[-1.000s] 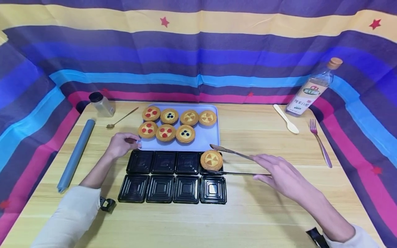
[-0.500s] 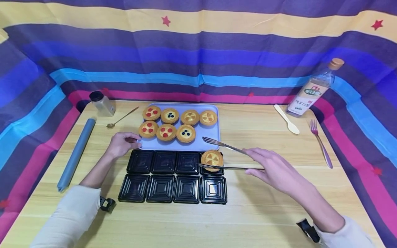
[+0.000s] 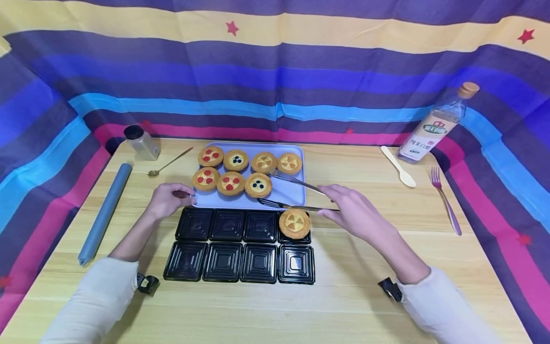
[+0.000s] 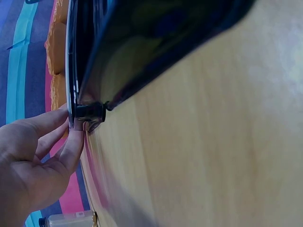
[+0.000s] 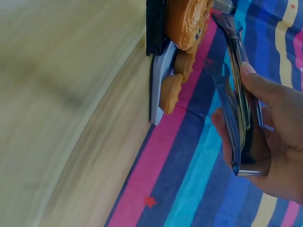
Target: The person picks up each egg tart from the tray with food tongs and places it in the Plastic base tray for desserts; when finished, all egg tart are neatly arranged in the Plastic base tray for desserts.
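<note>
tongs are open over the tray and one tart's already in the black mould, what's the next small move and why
Probably lower the tongs, held in the right hand, and close them around the blueberry tart on the tray. The tips are spread just beside it, one yellow tart already sits in the black moulds, seven moulds are empty, and the left hand touches the tray's corner.

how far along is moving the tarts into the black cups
Early on. Done: one yellow tart sits in the back-right black cup; the other seven black cups hold nothing. In hand: the right hand holds the tongs open over the blue tray, near the blueberry tart, gripping nothing. The left hand touches the tray's corner. Left: seven tarts on the tray.
</note>
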Motion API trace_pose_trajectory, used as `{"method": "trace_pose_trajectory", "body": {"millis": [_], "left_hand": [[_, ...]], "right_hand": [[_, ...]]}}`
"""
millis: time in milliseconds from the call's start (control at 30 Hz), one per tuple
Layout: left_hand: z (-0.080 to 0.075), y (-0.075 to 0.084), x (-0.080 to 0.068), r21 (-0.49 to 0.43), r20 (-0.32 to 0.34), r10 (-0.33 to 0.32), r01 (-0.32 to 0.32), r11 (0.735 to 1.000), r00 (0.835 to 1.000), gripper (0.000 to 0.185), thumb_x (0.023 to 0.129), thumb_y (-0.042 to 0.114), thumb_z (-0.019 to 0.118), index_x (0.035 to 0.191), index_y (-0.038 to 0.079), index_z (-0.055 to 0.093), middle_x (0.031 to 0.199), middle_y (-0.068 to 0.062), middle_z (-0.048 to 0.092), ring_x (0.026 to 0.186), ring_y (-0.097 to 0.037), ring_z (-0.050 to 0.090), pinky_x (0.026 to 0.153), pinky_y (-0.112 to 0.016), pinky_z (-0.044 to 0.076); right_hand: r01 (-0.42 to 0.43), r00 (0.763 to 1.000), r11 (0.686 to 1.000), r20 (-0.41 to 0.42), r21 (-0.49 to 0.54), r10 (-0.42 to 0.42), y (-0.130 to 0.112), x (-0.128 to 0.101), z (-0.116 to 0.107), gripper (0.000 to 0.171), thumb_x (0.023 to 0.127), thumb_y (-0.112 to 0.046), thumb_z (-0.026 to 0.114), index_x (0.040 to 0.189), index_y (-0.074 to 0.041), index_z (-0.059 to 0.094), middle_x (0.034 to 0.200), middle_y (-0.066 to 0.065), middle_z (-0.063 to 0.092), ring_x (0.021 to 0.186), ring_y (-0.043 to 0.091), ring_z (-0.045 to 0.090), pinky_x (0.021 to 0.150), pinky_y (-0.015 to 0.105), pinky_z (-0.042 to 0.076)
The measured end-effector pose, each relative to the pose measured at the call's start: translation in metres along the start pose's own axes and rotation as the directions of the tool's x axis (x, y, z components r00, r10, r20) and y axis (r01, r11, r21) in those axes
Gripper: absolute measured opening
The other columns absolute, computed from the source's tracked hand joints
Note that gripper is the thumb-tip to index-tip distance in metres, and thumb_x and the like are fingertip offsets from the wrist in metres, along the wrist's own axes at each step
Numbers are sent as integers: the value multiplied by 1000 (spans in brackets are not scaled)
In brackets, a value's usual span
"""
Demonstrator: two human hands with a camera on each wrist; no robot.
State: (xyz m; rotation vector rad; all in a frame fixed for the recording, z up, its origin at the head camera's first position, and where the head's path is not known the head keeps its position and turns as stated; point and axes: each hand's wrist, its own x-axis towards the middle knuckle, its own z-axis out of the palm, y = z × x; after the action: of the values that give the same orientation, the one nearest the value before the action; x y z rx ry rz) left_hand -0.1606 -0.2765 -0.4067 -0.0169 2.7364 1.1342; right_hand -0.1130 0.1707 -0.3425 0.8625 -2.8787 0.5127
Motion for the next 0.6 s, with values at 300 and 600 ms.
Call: {"method": "trace_pose_trajectory", "body": {"millis": [300, 600], "left_hand": [[-1, 1, 0, -6, 15, -4, 4, 1000, 1000, 27, 85, 16, 70, 104, -2, 68, 100, -19, 70, 79, -6, 60, 67, -19, 49], [-1, 2, 1, -5, 15, -9, 9, 1000, 1000, 27, 84, 15, 71, 104, -2, 68, 100, -19, 70, 79, -7, 61, 67, -19, 49]], "right_hand": [[-8, 1000, 1000, 6, -11, 8, -2, 19, 19, 56, 82, -28, 73, 128, 0, 56, 118, 18, 65, 101, 33, 65, 88, 45, 52], [-11, 1000, 997, -5, -75, 10, -10, 24, 30, 57, 84, -32, 71, 126, 2, 57, 115, 19, 66, 100, 33, 66, 87, 43, 53]]}}
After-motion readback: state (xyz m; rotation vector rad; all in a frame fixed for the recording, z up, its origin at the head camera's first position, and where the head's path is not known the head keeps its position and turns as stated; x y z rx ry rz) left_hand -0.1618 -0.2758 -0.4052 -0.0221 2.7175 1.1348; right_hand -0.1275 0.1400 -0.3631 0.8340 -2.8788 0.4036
